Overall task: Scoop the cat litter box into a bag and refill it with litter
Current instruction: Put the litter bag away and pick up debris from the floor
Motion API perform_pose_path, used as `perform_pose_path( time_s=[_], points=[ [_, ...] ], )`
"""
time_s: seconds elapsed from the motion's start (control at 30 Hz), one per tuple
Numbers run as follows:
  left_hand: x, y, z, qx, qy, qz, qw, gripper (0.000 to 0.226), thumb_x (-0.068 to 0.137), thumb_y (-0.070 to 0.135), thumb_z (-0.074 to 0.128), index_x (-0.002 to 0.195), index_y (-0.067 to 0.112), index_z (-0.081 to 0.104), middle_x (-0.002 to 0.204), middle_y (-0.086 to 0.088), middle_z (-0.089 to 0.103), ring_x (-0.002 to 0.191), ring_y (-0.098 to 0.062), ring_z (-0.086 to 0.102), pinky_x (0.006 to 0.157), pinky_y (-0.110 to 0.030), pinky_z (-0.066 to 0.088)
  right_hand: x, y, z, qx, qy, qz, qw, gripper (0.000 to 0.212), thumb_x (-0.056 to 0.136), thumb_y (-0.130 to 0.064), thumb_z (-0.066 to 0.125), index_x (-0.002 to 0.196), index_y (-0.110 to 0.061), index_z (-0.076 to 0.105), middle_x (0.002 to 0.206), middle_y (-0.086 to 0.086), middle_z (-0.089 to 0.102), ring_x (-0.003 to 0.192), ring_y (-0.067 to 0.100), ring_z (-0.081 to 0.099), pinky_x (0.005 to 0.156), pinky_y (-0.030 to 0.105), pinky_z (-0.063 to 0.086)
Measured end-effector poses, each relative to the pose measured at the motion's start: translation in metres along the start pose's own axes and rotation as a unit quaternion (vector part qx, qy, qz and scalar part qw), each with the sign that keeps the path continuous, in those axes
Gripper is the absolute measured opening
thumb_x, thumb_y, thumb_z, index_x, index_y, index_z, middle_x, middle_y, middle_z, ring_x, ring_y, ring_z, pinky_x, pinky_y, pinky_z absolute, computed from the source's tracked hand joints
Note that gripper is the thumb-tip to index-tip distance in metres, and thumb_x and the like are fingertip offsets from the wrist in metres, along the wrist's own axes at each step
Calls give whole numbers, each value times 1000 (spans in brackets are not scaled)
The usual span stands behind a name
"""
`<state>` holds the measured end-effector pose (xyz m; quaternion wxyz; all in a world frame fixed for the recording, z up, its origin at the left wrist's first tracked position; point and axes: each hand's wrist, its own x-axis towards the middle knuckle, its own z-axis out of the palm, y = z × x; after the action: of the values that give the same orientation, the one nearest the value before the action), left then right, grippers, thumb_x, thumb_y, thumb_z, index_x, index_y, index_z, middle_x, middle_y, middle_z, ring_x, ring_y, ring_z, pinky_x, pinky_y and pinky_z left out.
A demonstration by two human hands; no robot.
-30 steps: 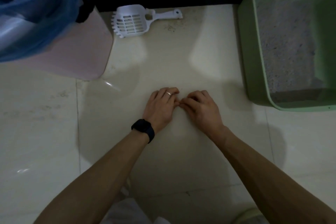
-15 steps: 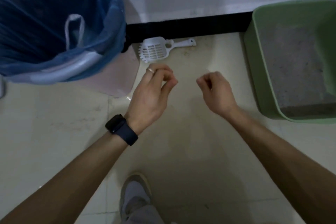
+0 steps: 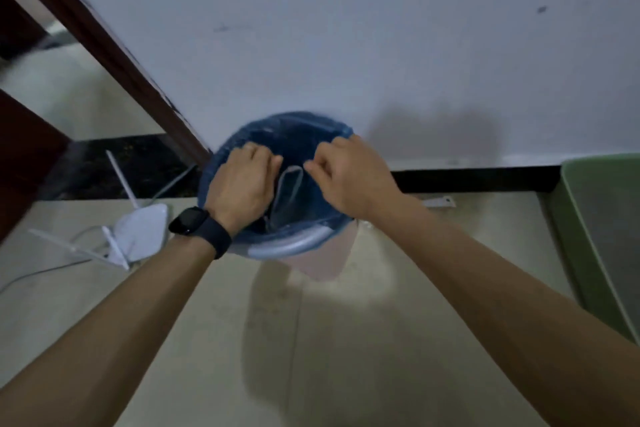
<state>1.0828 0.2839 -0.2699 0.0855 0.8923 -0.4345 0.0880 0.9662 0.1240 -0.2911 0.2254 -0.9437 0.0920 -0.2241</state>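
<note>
Open tile floor spreads between the forearms. At centre, the left hand and right hand sit over the blue bag, fingers curled; blur hides any pinch. The green litter box hugs the right edge and a router lies at left.

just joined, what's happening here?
A person has both hands over the blue plastic bag lining a round bin by the wall. The left hand and right hand curl their fingers at its mouth; blur hides whether they grip it. The green plastic litter box sits at the right; the white scoop lies on the floor, untouched.
</note>
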Motion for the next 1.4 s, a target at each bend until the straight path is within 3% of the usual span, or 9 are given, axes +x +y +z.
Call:
perform_pose_path(
  time_s=[0.13, 0.23, 0.3, 0.37, 0.57, 0.63, 0.73, 0.93, 1.4],
  points=[
    [-6, -9, -3, 19, -146, -63, 987, 39, 89, 33, 66, 121, 19, 47, 129, -9, 49, 115, -34, 47, 87, -51, 46, 1, -1, 8, -79, -149, 22, 985, 54, 87, -49, 60, 133, -23, 48, 130, 4, 51, 124, 31, 36, 104, 45, 36],
    [-8, -5, -7, 20, -173, -43, 984, 40, 87, 41, 67, 125, 33, 58, 152, -3, 33, 134, -31, 35, 100, -49, 43, -10, 4, -1, -43, -86, 29, 995, 55, 87, -58, 54, 132, -27, 53, 133, -2, 52, 126, 26, 36, 107, 39, 34],
    [-8, 7, -10, 36, -110, -24, 993, 16, 88, 44, 63, 94, 32, 73, 149, -1, 41, 129, -28, 44, 94, -46, 46, -21, 15, -11, -9, -49, 39, 998, 50, 88, -58, 53, 126, -26, 58, 126, -2, 57, 121, 23, 40, 105, 36, 37],
    [-11, 25, -10, 30, -34, -25, 999, 28, 90, 51, 59, 78, 28, 69, 139, -1, 52, 116, -27, 53, 86, -44, 49, -37, 33, -22, 37, -2, 73, 997, 47, 88, -58, 52, 121, -25, 61, 120, -3, 59, 116, 19, 44, 99, 31, 40],
    [-35, 108, 20, -104, 134, 82, 982, 28, 93, 36, 59, 107, 12, 63, 135, -8, 51, 117, -30, 51, 92, -42, 43, -134, 122, -22, 24, 21, 244, 969, 33, 92, -46, 56, 114, -23, 66, 112, -3, 65, 106, 20, 55, 90, 29, 42],
    [-57, 143, 54, -169, 133, 149, 965, 22, 92, 26, 61, 106, 10, 66, 128, -10, 57, 111, -28, 56, 93, -39, 44, -183, 148, -12, -18, -59, 296, 953, 33, 93, -41, 55, 120, -24, 65, 115, 0, 65, 108, 24, 56, 93, 32, 44],
    [-100, 179, 127, -190, -25, 157, 969, 25, 88, 27, 63, 113, 24, 68, 133, -5, 55, 116, -25, 54, 94, -39, 45, -252, 167, 6, -59, -182, 331, 924, 39, 94, -34, 53, 132, -25, 59, 129, 9, 59, 118, 31, 52, 102, 32, 37],
    [-171, 200, 235, -123, -275, 66, 951, 49, 95, 47, 48, 143, 41, 44, 159, 0, 23, 142, -21, 24, 113, -36, 24, -324, 169, 37, -72, -235, 279, 928, 45, 91, -27, 60, 136, -26, 56, 132, 15, 52, 116, 37, 52, 99, 40, 44],
    [-190, 220, 284, -133, -160, 17, 978, 47, 89, 50, 56, 134, 34, 58, 148, -4, 45, 133, -24, 40, 105, -45, 31, -339, 175, 49, -143, -239, 165, 946, 40, 97, -48, 44, 134, -36, 56, 134, 5, 50, 105, 26, 50, 82, 38, 49]
  ],
)
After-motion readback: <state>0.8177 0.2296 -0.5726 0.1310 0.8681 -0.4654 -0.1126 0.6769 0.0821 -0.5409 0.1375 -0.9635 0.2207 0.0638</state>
